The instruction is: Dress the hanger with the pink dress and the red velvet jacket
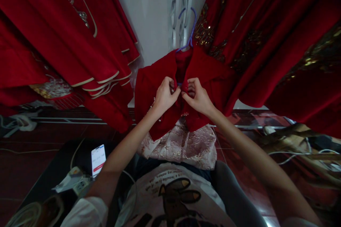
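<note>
A red jacket (157, 72) hangs in front of me on a purple hanger (192, 30), its front edges a little apart. My left hand (166, 95) pinches the left front edge between thumb and fingers. On the opposite edge, my right hand (197, 95) is closed in the same way. The two thumbs nearly meet at the middle of the front opening. Pale beads decorate the jacket near my left wrist. Below its hem shows a shiny pinkish brocade cloth (183, 145) over my lap.
Red garments with pale trim (87, 42) hang at left, and red garments with gold sequins (266, 42) at right. A lit phone (98, 159) and a power strip (80, 184) lie on a dark surface at lower left. Wooden pieces (290, 136) and cables are at right.
</note>
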The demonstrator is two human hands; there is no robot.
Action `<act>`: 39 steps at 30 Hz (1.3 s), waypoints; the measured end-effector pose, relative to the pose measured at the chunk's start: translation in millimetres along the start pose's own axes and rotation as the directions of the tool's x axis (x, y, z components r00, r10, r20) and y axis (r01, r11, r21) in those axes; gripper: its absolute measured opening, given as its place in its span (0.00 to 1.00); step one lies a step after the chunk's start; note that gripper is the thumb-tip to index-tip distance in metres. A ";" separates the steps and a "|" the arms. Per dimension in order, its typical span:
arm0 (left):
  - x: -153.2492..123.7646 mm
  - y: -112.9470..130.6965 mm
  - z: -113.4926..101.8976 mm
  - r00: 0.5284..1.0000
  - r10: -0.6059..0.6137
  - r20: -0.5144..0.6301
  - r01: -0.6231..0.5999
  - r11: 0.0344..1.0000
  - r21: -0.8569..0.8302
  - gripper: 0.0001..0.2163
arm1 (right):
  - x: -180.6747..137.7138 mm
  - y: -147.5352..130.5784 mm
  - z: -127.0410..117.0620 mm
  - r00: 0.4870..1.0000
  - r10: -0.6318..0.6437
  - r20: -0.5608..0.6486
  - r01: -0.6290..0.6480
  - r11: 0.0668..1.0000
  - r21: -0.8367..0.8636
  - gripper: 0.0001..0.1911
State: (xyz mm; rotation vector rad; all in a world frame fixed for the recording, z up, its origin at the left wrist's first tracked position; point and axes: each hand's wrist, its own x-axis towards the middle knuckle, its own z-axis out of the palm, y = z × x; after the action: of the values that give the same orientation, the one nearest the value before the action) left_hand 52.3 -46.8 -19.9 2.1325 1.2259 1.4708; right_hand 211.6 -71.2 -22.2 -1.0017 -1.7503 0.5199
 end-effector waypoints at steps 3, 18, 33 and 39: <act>5.3 2.8 2.2 0.997 -0.074 -0.029 0.066 0.971 -0.231 0.09 | -4.1 -0.9 1.4 1.000 -0.019 0.005 0.019 0.999 0.045 0.22; -11.5 -3.2 16.7 0.973 -0.228 -0.033 0.160 0.770 -0.617 0.14 | 1.6 7.7 10.1 0.960 0.124 -0.250 -0.039 0.947 0.317 0.14; -12.4 -12.7 14.4 0.978 -0.204 0.036 0.186 0.793 -0.581 0.14 | 4.0 12.3 6.0 0.969 0.115 -0.220 -0.038 0.945 0.326 0.13; -14.8 -11.6 14.0 0.976 -0.211 0.059 0.201 0.757 -0.622 0.13 | 5.0 10.8 6.4 0.968 0.119 -0.221 -0.035 0.936 0.350 0.13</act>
State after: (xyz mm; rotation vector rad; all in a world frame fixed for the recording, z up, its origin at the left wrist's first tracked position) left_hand 57.0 -47.9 -42.9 1.4876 0.7779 1.5175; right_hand 209.2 -60.3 -29.9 -0.8468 -1.3521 0.6991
